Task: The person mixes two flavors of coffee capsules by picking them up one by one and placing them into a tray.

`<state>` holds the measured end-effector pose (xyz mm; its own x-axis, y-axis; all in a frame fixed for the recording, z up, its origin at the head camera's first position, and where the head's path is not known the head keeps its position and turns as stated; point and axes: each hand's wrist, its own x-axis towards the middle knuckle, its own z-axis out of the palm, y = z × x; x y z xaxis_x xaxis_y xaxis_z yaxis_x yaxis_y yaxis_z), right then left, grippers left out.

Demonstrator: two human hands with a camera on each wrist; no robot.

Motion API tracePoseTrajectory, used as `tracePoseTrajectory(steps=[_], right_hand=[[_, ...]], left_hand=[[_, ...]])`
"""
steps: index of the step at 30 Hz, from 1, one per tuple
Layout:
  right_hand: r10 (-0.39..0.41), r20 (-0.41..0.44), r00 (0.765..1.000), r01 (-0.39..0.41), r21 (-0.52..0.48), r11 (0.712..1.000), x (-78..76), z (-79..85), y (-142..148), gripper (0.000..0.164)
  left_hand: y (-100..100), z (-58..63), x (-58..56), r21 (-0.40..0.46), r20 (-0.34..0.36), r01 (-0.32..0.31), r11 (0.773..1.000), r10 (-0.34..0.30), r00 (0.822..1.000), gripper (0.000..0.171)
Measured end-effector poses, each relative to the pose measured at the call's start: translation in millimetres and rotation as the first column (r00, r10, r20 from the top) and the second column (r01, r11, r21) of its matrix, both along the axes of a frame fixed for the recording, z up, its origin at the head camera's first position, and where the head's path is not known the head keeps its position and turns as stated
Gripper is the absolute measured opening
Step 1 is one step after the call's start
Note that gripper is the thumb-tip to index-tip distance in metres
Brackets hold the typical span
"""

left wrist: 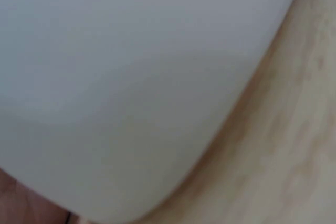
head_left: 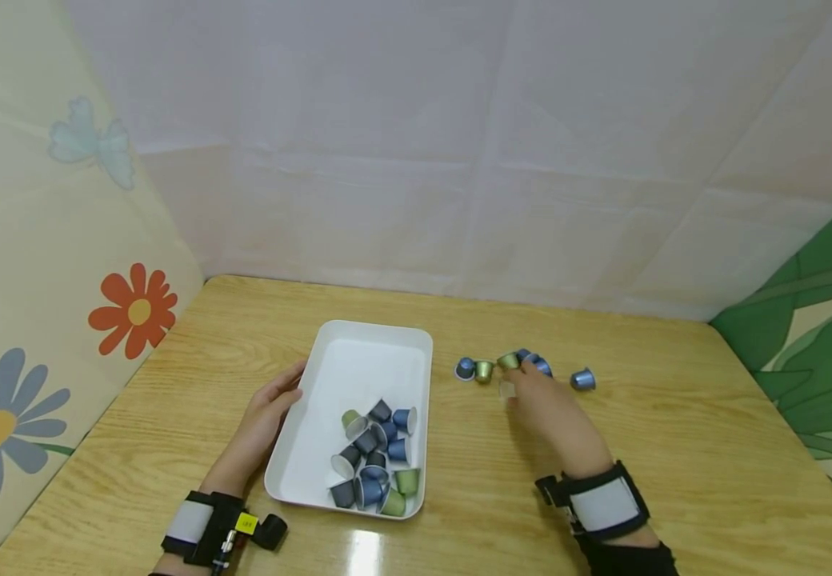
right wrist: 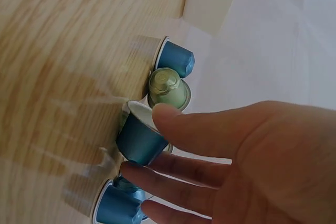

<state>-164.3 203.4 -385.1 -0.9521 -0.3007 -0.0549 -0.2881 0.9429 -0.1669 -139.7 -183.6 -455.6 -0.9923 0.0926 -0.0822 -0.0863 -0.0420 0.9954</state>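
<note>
Apparently, a blue capsule (right wrist: 139,141) is pinched between the thumb and fingers of the right hand (head_left: 554,412), with a green capsule (right wrist: 168,88) just past the thumb. The white tray (head_left: 362,364) is touched by extended fingers of the left hand (head_left: 263,420). Another blue capsule (right wrist: 116,204), just beside the lower fingertips, could be knocked by further curling.

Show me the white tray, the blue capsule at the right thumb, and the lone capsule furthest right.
White tray (head_left: 362,368): head view, bare floor.
Blue capsule (right wrist: 138,140): right wrist view, side wall.
Lone capsule (head_left: 584,380): head view, blue side.
</note>
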Motion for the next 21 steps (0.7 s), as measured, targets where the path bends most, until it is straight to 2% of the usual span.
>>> tracePoseTrajectory(steps=[4,7,16,21], right_hand=[[0.035,0.004,0.999,-0.035,-0.016,0.999,0.8,-1.8,0.8,0.023],[0.053,-0.015,0.998,-0.053,-0.027,0.998,1.4,-3.4,1.5,0.02],[0.045,0.009,0.999,-0.045,-0.032,0.998,-0.3,-3.5,1.5,0.021],[0.059,0.001,0.998,-0.059,-0.041,0.997,-0.3,-3.0,0.9,0.027]], left_hand=[[0.5,0.3,-0.1,-0.006,0.005,-0.007,1.0,0.007,1.0,0.051],[1.0,1.0,-0.2,-0.015,0.005,-0.009,1.0,0.009,1.0,0.051],[1.2,1.3,-0.3,-0.025,0.01,-0.006,1.0,0.007,1.0,0.051],[0.9,1.5,-0.5,-0.033,0.011,-0.009,0.999,0.009,1.0,0.051]])
